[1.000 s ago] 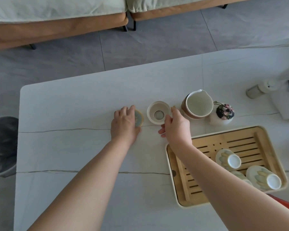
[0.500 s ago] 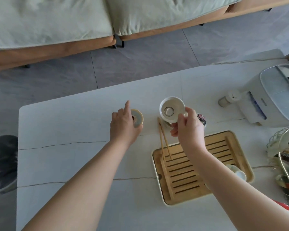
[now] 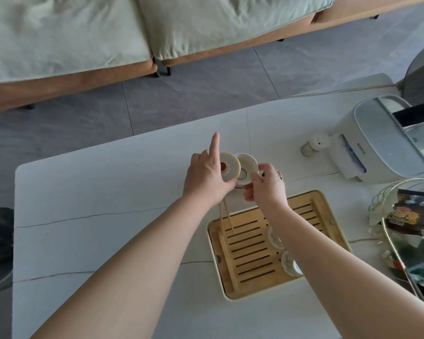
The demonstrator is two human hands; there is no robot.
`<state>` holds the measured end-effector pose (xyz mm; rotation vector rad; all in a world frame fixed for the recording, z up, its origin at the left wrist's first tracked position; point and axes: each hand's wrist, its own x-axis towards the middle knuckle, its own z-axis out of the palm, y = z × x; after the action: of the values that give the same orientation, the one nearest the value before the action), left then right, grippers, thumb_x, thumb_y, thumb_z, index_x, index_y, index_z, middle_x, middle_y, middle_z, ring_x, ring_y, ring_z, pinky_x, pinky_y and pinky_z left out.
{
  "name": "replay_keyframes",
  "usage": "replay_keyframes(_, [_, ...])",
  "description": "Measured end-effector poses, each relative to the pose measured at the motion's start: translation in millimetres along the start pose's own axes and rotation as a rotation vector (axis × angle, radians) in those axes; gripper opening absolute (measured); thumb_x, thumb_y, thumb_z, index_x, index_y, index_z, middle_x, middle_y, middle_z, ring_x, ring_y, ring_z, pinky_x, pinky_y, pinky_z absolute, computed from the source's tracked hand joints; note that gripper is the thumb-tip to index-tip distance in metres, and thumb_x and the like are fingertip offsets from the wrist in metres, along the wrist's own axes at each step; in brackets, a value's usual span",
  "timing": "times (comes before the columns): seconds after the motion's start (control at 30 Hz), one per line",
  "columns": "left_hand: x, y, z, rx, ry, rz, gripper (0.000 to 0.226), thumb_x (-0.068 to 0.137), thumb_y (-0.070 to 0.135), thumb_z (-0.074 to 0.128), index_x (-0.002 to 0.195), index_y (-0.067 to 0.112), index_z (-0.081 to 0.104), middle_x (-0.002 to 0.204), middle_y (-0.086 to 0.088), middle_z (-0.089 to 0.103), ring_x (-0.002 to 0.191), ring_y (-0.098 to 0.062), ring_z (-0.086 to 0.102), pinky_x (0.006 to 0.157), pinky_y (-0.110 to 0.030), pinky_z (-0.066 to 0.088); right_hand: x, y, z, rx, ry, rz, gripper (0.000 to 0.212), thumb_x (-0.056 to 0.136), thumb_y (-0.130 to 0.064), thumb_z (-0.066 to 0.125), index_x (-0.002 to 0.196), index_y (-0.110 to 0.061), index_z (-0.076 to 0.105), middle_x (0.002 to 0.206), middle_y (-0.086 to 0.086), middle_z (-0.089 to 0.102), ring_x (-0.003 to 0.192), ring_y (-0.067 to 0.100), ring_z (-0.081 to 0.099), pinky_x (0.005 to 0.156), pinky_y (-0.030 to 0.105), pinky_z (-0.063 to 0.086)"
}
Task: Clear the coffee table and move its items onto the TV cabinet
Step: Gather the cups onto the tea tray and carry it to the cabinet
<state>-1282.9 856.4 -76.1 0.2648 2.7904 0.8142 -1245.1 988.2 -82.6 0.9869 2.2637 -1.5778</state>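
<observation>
The left hand (image 3: 206,173) has lifted the round lid (image 3: 229,170) off the coffee table (image 3: 108,192) and carried it rightward until it overlaps the white cup (image 3: 247,167). The right hand (image 3: 264,185) has raised that cup. Both hands now meet above the tray's (image 3: 255,289) far edge.

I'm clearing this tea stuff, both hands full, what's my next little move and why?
Probably set the lid in your left hand onto the white cup your right hand holds: they are side by side, nearly touching, and joining them would free a hand for the bamboo tray.
</observation>
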Motion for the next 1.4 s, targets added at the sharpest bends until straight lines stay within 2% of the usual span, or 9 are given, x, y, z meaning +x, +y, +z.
replay_keyframes(0.1, [1.3,3.8,10.3,-0.016,0.000,-0.009,0.114,0.071,0.040,0.076,0.150,0.022,-0.003,0.123,-0.010,0.055,0.117,-0.029,0.042,0.091,-0.040,0.043,2.9,5.1,-1.2,0.037,-0.015,0.003,0.019,0.098,-0.016,0.041,0.115,-0.019,0.047,0.077,0.010,0.066,0.049,0.012,0.061,0.043,0.019,0.053])
replay_keyframes(0.37, [6.3,9.2,21.6,-0.003,0.018,0.056,0.116,0.069,0.039,0.079,0.151,0.019,-0.001,0.125,-0.007,0.054,0.116,-0.028,0.043,0.092,-0.040,0.043,11.0,9.8,-6.5,0.200,-0.052,0.099,0.012,0.095,-0.020,0.050,0.107,-0.020,0.049,0.066,0.006,0.069,0.044,0.011,0.064,0.044,0.025,0.055])
replay_keyframes(0.57, [11.5,20.4,33.2,0.063,-0.027,0.101,0.114,0.070,0.036,0.078,0.151,0.020,0.000,0.129,-0.006,0.054,0.119,-0.026,0.041,0.091,-0.037,0.042,15.7,16.7,-17.3,0.229,-0.085,0.143,0.020,0.098,-0.019,0.038,0.110,-0.019,0.054,0.078,0.012,0.071,0.047,0.017,0.066,0.050,0.031,0.059])
replay_keyframes(0.8, [17.1,21.2,40.9,0.123,-0.073,0.079,0.104,0.075,0.039,0.074,0.152,0.017,0.007,0.137,-0.007,0.047,0.126,-0.027,0.035,0.097,-0.038,0.037,22.0,22.4,-20.6,0.191,-0.120,0.125,0.018,0.098,-0.018,0.041,0.110,-0.020,0.054,0.083,0.009,0.069,0.049,0.014,0.067,0.049,0.028,0.057])
replay_keyframes(0.97, [16.4,20.5,41.0,0.100,-0.107,0.069,0.100,0.078,0.036,0.072,0.151,0.017,0.008,0.144,-0.007,0.039,0.131,-0.027,0.030,0.100,-0.038,0.038,20.8,23.8,-17.8,0.126,-0.115,0.091,0.022,0.097,-0.020,0.044,0.117,-0.022,0.053,0.091,0.006,0.067,0.059,0.013,0.069,0.055,0.028,0.059])
replay_keyframes(1.07, [16.9,21.2,40.4,0.102,-0.125,0.057,0.098,0.079,0.035,0.072,0.151,0.017,0.008,0.146,-0.008,0.035,0.132,-0.028,0.029,0.101,-0.038,0.037,22.1,21.6,-16.5,0.108,-0.112,0.087,0.031,0.096,-0.023,0.045,0.127,-0.019,0.050,0.086,-0.003,0.061,0.070,0.015,0.069,0.061,0.030,0.060])
replay_keyframes(1.13, [16.3,21.5,39.9,0.053,-0.129,0.001,0.101,0.078,0.036,0.074,0.151,0.017,0.007,0.148,-0.010,0.030,0.133,-0.029,0.028,0.103,-0.038,0.035,22.8,19.8,-15.1,0.107,-0.133,0.091,0.037,0.096,-0.024,0.046,0.133,-0.017,0.046,0.086,-0.005,0.058,0.074,0.018,0.069,0.065,0.034,0.060])
replay_keyframes(1.3, [13.4,16.5,39.3,-0.225,-0.189,-0.223,0.110,0.072,0.038,0.079,0.151,0.013,0.006,0.151,-0.013,0.029,0.138,-0.026,0.031,0.108,-0.033,0.029,22.7,18.2,-6.6,0.105,-0.214,0.085,0.039,0.097,-0.021,0.045,0.136,-0.017,0.043,0.111,0.013,0.063,0.084,0.027,0.070,0.073,0.045,0.059])
replay_keyframes(1.4, [10.6,11.5,39.7,-0.489,-0.273,-0.366,0.089,0.073,0.028,0.079,0.145,0.018,0.027,0.139,-0.005,0.048,0.130,-0.024,0.045,0.107,-0.036,0.038,24.0,18.9,-2.8,0.139,-0.225,0.095,0.042,0.099,-0.019,0.040,0.141,-0.019,0.036,0.119,0.013,0.058,0.082,0.028,0.069,0.073,0.045,0.059])
